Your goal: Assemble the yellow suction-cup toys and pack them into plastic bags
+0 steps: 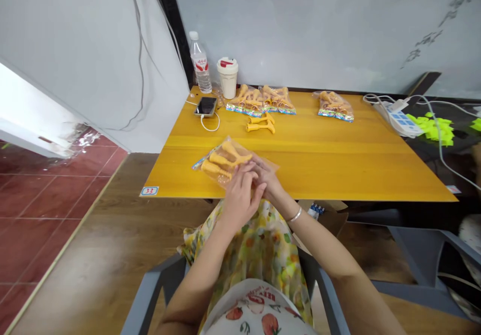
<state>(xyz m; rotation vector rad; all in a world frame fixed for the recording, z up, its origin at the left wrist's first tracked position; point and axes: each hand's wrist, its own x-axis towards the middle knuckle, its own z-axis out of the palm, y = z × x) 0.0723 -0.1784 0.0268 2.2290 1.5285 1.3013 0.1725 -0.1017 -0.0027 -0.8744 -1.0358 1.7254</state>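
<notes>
A clear plastic bag (221,178) with a colourful printed strip along its left end lies near the table's front edge. Inside it are several yellow-orange plastic pieces (216,168) with flared ends. Both hands meet over the bag's right part. My left hand (242,190) has its fingers curled down onto the bag, thumb towards the other hand. My right hand (266,175) is closed at the bag beside it, its fingertips partly hidden by the left. Two loose yellow-orange pieces (261,123) lie on the table beyond the bag.
Filled bags stand along the back, one pair (244,102) left and one bag (333,107) further right. A phone (206,106) on a cable, a water bottle (201,66) and a lidded cup (227,79) occupy the back left. A power strip (400,119) sits at the table's right edge.
</notes>
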